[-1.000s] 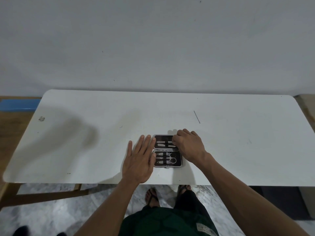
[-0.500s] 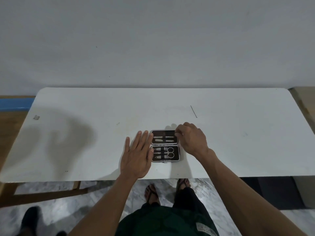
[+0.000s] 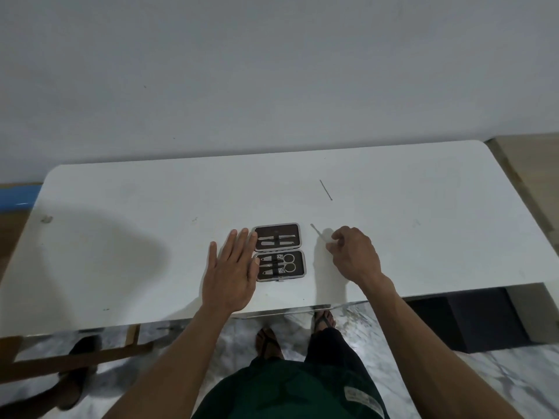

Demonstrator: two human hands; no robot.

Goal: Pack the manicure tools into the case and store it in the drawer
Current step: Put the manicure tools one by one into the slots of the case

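The manicure case [image 3: 279,251] lies open and flat on the white table [image 3: 423,237], with a silver rim and dark lining. Its far half holds two slim tools; the near half holds scissors [image 3: 287,263] and three small tools under a strap. My left hand [image 3: 234,273] rests flat on the table, fingers spread, fingertips touching the case's left edge. To the right of the case, my right hand [image 3: 354,252] pinches a thin silver tool [image 3: 319,234] whose tip points up and to the left.
A thin dark line-shaped thing [image 3: 326,189] lies on the table beyond the case. A small smudge [image 3: 46,219] marks the far left. A dark box [image 3: 472,319] stands under the table at the right, a wooden frame [image 3: 75,358] at the left. No drawer shows.
My right hand has left the far half of the case and moved right, now holding a thin silver tool. The far half now shows two tools. My left hand stays put.
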